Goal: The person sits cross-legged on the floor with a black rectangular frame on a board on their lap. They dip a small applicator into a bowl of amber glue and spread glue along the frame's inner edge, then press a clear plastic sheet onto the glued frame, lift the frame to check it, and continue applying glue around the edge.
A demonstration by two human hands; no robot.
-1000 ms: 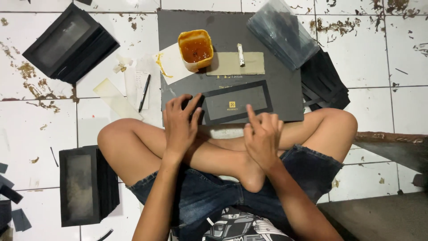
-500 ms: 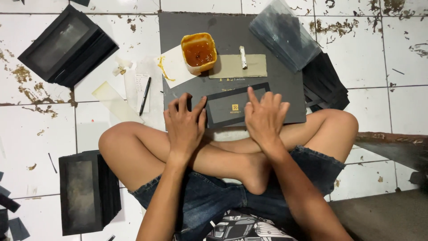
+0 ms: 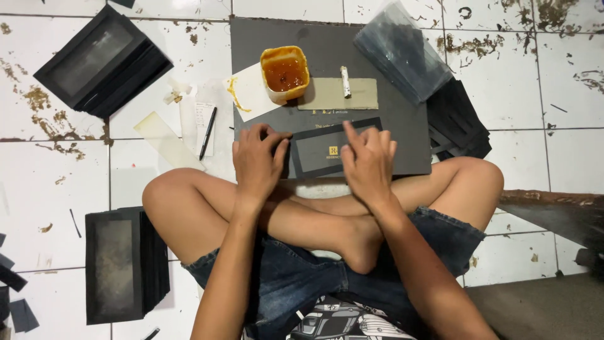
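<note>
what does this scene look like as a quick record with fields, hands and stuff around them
setting: person sitting cross-legged on a white tiled floor
work surface: dark grey board
left hand: pressing on the left end of the black window frame piece
right hand: fingers pressing on its right part
above the hands: orange tub of glue, tan card strip with a small white stick
left side: black pen, two stacks of black frames
top right: clear plastic sleeves

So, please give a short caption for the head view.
Seated cross-legged, left hand and right hand press a dark window-frame card on a grey board.
</note>
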